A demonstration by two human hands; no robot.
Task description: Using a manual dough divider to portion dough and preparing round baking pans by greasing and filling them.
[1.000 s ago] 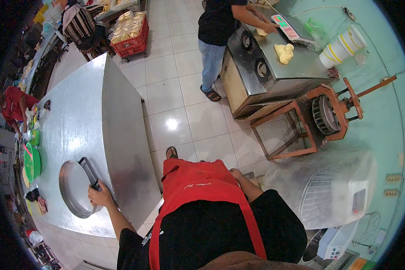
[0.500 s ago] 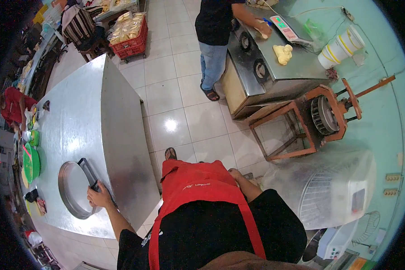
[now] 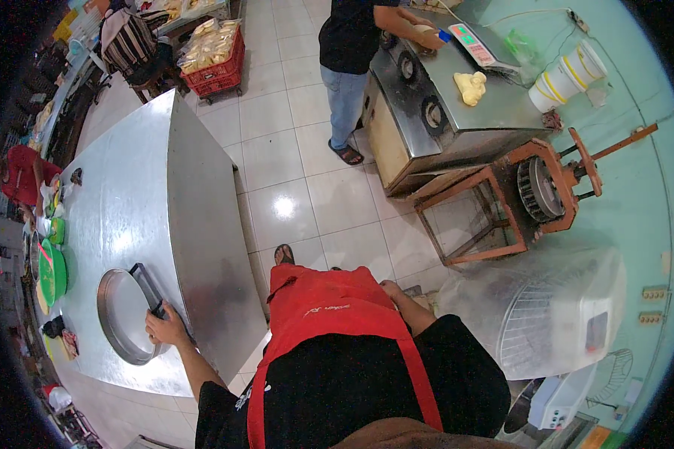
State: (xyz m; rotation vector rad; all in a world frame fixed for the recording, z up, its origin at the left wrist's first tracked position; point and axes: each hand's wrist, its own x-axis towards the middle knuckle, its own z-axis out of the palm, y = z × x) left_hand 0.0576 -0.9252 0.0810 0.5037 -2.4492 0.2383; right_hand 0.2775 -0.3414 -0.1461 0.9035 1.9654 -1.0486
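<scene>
On the metal table at left, my left hand (image 3: 166,326) curls over a narrow, dark-edged metal bar (image 3: 148,286). Its fingertips reach the rim of a round, shallow metal pan (image 3: 103,314) lying flat against the bar. The pan's inside looks pale and bare. My right hand (image 3: 389,289) is low beside the red apron (image 3: 333,299), partly covered by it, and its fingers are too hidden to read.
The metal table's edge (image 3: 174,224) runs along my left. A green basin (image 3: 52,273) stands at its far side. Ahead right, a person (image 3: 348,45) works at a counter with dough (image 3: 469,88) and a scale (image 3: 478,49). A rusty-framed press (image 3: 539,191) and plastic-covered mixer (image 3: 547,314) stand right.
The person at the counter has shifted slightly left, and their hands have come together beside the scale. My own hands and the pan have stayed in place.
</scene>
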